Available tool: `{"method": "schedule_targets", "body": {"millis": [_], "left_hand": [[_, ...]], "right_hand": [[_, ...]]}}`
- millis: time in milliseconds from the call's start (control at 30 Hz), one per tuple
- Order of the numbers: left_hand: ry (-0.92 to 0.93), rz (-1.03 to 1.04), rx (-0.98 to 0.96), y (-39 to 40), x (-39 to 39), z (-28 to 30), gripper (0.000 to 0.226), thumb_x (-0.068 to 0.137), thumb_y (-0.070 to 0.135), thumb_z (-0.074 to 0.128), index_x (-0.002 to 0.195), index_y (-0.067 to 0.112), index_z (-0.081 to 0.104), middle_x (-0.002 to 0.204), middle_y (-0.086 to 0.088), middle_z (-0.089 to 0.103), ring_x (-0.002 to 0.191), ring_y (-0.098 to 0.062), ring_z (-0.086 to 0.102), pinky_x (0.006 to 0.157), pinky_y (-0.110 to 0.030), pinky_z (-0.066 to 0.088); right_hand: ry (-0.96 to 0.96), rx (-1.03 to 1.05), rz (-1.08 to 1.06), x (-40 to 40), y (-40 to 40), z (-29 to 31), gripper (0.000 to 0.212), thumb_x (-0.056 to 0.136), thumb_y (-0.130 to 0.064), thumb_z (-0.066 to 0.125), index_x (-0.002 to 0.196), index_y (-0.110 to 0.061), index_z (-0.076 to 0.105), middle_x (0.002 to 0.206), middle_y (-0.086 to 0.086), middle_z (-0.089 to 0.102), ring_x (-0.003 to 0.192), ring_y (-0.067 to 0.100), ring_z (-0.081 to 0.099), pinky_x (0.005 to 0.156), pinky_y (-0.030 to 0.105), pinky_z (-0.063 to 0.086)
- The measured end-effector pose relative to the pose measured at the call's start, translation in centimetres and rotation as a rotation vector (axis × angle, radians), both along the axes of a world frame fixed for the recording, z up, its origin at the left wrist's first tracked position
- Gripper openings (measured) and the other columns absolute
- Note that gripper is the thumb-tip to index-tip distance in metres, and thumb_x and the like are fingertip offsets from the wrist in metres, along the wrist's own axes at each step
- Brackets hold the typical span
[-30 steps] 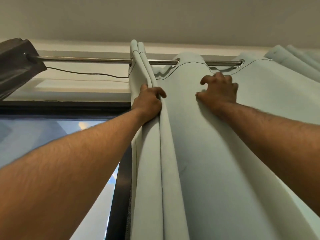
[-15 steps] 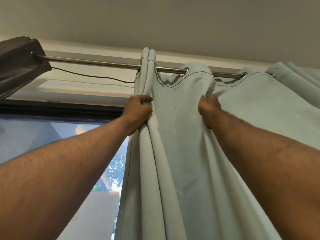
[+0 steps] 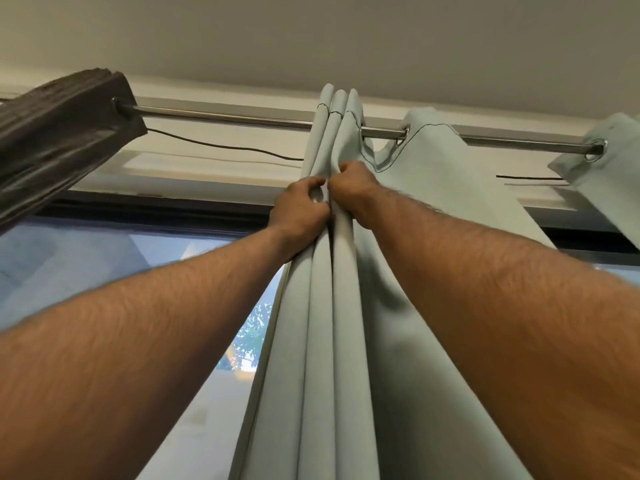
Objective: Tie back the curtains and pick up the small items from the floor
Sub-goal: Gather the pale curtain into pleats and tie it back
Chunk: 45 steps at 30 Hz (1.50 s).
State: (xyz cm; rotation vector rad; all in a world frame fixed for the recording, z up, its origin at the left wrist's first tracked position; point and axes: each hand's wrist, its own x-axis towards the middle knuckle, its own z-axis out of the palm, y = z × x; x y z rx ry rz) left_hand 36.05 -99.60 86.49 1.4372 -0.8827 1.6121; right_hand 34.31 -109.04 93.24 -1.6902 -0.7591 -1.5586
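A dark curtain (image 3: 59, 140) is bunched at the left end of the rod (image 3: 221, 116). Below the rod, the folds of the pale curtain (image 3: 346, 306) are gripped by the left hand (image 3: 300, 210) and, touching it, by the right hand (image 3: 353, 188), fingers curled round the cloth.

The pale curtain (image 3: 322, 341) runs off the bottom edge, its folds hiding both hands' fingertips.
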Motion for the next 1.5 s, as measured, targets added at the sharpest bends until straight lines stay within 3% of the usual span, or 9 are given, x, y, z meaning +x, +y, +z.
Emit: {"method": "schedule_targets", "body": {"millis": [233, 367, 500, 667, 900, 1000, 1067, 1200, 1500], "left_hand": [[0.014, 0.143, 0.200, -1.5, -1.0, -0.8, 0.080, 0.085, 0.013, 0.048, 0.145, 0.058, 0.018, 0.141, -0.006, 0.044, 0.116, -0.025, 0.052, 0.100, -0.039, 0.044], [0.044, 0.279, 0.262, -2.6, -1.0, 0.0, 0.078, 0.086, 0.005, 0.043, 0.143, 0.056, 0.029, 0.141, -0.007, 0.040, 0.122, -0.032, 0.050, 0.102, -0.037, 0.043], [0.047, 0.262, 0.186, -2.9, -0.8, 0.5, 0.062, 0.084, 0.008, 0.048, 0.137, 0.042, 0.046, 0.138, -0.004, 0.054, 0.124, -0.030, 0.052, 0.104, -0.037, 0.039], [0.022, 0.199, 0.155, -2.5, 0.1, 0.1, 0.056, 0.089, 0.011, 0.046, 0.137, 0.039, 0.042, 0.134, -0.004, 0.057, 0.119, -0.030, 0.053, 0.099, -0.039, 0.040], [0.069, 0.070, 0.165, -1.6, 0.8, 0.1, 0.066, 0.084, 0.003, 0.043, 0.137, 0.043, 0.042, 0.138, -0.005, 0.053, 0.122, -0.029, 0.051, 0.106, -0.044, 0.043], [0.063, -0.005, 0.200, -1.3, 0.0, 0.2, 0.076, 0.079, 0.010, 0.054, 0.144, 0.040, 0.029, 0.131, -0.007, 0.055, 0.116, -0.028, 0.055, 0.104, -0.044, 0.045], [0.034, -0.066, 0.110, -0.7, -0.8, 0.5, 0.089, 0.078, 0.026, 0.064, 0.149, 0.039, 0.014, 0.132, -0.011, 0.056, 0.116, -0.030, 0.057, 0.103, -0.048, 0.046], [0.052, -0.086, 0.014, 1.7, -1.1, 0.9, 0.106, 0.085, 0.027, 0.071, 0.153, 0.033, -0.009, 0.135, -0.009, 0.054, 0.117, -0.029, 0.056, 0.103, -0.047, 0.045], [0.072, -0.204, 0.114, 2.3, -0.2, 0.7, 0.082, 0.076, 0.010, 0.075, 0.145, 0.026, 0.033, 0.120, -0.004, 0.062, 0.105, -0.022, 0.065, 0.095, -0.043, 0.054]], "right_hand": [[-0.003, -0.010, -0.012, -0.9, -4.8, -1.5, 0.042, 0.090, -0.055, 0.052, 0.086, -0.016, 0.068, 0.089, 0.003, 0.067, 0.085, 0.021, 0.062, 0.077, 0.034, 0.050], [-0.188, 0.127, -0.591, -2.0, -10.1, -1.6, 0.045, 0.088, -0.056, 0.049, 0.100, -0.020, 0.073, 0.111, 0.008, 0.068, 0.109, 0.031, 0.057, 0.099, 0.042, 0.043], [0.005, 0.204, -0.956, -2.0, -15.3, -2.1, 0.046, 0.083, -0.040, 0.054, 0.127, -0.030, 0.054, 0.143, 0.010, 0.035, 0.136, 0.038, 0.026, 0.110, 0.063, 0.016], [-0.025, 0.331, -0.426, -0.6, -18.2, -2.6, 0.076, 0.080, -0.016, 0.058, 0.146, -0.024, 0.021, 0.136, 0.016, 0.045, 0.121, 0.039, 0.048, 0.100, 0.047, 0.043], [0.032, 0.483, -0.146, 1.0, -15.3, -1.2, 0.025, 0.088, -0.008, 0.047, 0.109, -0.010, 0.060, 0.105, 0.011, 0.060, 0.096, 0.030, 0.059, 0.089, 0.034, 0.051], [0.127, 0.189, 0.229, -0.7, -6.8, -0.9, 0.015, 0.096, -0.008, 0.047, 0.085, -0.011, 0.056, 0.079, 0.003, 0.055, 0.066, 0.015, 0.054, 0.064, 0.022, 0.050], [0.146, -0.050, 0.384, -2.6, -0.5, -1.5, 0.015, 0.096, -0.001, 0.048, 0.100, -0.003, 0.062, 0.081, 0.015, 0.063, 0.067, 0.023, 0.061, 0.059, 0.026, 0.057], [0.076, -0.068, 0.353, -3.4, 3.5, -1.1, 0.026, 0.094, 0.003, 0.046, 0.115, 0.008, 0.061, 0.114, 0.026, 0.065, 0.100, 0.037, 0.064, 0.091, 0.045, 0.054], [0.080, 0.073, 0.357, -2.2, -0.5, -1.4, 0.017, 0.086, -0.017, 0.064, 0.100, -0.008, 0.061, 0.098, 0.011, 0.067, 0.083, 0.025, 0.066, 0.070, 0.031, 0.057]]}}
